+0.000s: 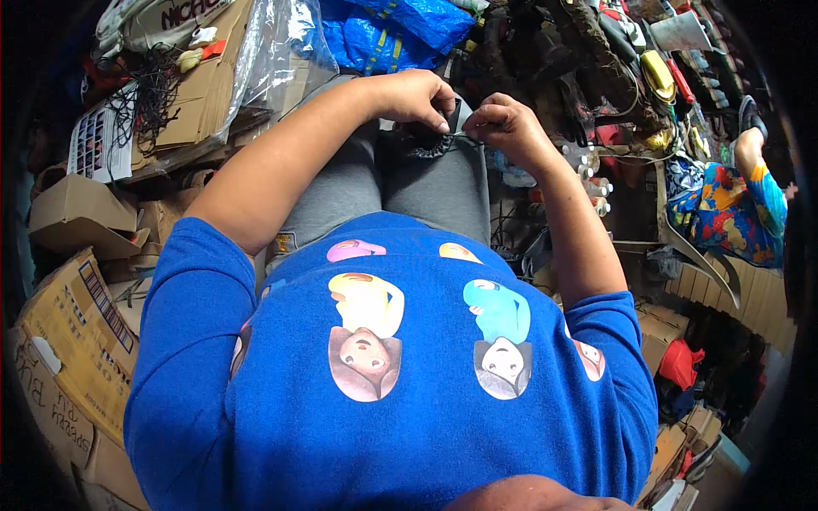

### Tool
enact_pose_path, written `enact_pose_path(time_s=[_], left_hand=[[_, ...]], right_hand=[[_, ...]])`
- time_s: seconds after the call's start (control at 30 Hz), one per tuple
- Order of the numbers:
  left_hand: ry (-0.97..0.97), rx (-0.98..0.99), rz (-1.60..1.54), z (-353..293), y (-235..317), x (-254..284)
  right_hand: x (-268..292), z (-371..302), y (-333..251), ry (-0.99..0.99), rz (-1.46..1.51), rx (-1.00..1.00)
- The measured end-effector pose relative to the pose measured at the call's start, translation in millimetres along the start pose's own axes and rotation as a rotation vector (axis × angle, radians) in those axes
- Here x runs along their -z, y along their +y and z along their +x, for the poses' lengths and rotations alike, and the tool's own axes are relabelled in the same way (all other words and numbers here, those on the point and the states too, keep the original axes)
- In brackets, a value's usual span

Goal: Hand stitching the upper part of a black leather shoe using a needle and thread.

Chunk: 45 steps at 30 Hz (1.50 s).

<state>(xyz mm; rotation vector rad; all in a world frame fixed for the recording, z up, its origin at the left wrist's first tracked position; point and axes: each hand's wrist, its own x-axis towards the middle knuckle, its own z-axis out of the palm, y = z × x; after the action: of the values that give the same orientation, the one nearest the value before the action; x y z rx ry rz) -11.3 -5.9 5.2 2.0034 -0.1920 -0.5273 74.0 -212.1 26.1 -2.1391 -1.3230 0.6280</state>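
Over my grey-trousered knees, my left hand and my right hand are close together, fingertips nearly meeting. A small black piece with a gathered, ruffled edge hangs under my left fingers, which are closed on it. Beside it, between the hands, rises a pale grey strip. My right thumb and forefinger are pinched at the strip's lower end, where a thin light line shows. What exactly they grip is too small to tell.
Flattened cardboard, clear plastic sheeting and tangled black wire lie at left. A blue bag is ahead. On the right are small bottles, a yellow object and another person's colourful clothing.
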Motion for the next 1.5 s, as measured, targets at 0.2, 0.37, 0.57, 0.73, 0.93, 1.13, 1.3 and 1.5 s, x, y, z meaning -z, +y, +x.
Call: enact_pose_path(time_s=[0.2, 0.37, 0.57, 0.73, 0.93, 1.13, 1.3, 1.5], left_hand=[[-0.029, 0.008, -0.16, 2.3, -8.7, -1.5], [-0.145, 0.015, -0.258, 2.8, -14.4, -0.4], [-0.199, 0.042, -0.194, 2.9, -4.5, 1.0], [-0.223, 0.043, -0.114, 5.7, -1.6, 1.5], [-0.25, -0.065, -0.009, 15.0, -2.9, 5.2], [0.273, -0.148, 0.119, 9.1, -13.5, -11.6], [0.515, -0.105, 0.33, -49.5, -11.0, -10.7], [0.643, 0.094, 0.363, -90.7, -30.0, 21.8]], right_hand=[[-22.8, -9.1, 12.4, 0.088, 0.196, -0.01], [-37.7, -26.3, 6.8, 0.211, 0.242, -0.02], [-36.9, -34.6, -9.7, 0.242, 0.05, -0.003], [-20.8, -29.9, -36.0, 0.161, -0.423, 0.069], [-11.7, -7.8, -49.5, -0.087, -0.574, 0.144], [-31.0, -12.0, -17.6, 0.092, -0.135, -0.054], [-28.2, -27.5, 16.8, 0.085, 0.658, -0.297], [-48.6, -16.8, 38.4, 0.377, 0.119, -0.026]])
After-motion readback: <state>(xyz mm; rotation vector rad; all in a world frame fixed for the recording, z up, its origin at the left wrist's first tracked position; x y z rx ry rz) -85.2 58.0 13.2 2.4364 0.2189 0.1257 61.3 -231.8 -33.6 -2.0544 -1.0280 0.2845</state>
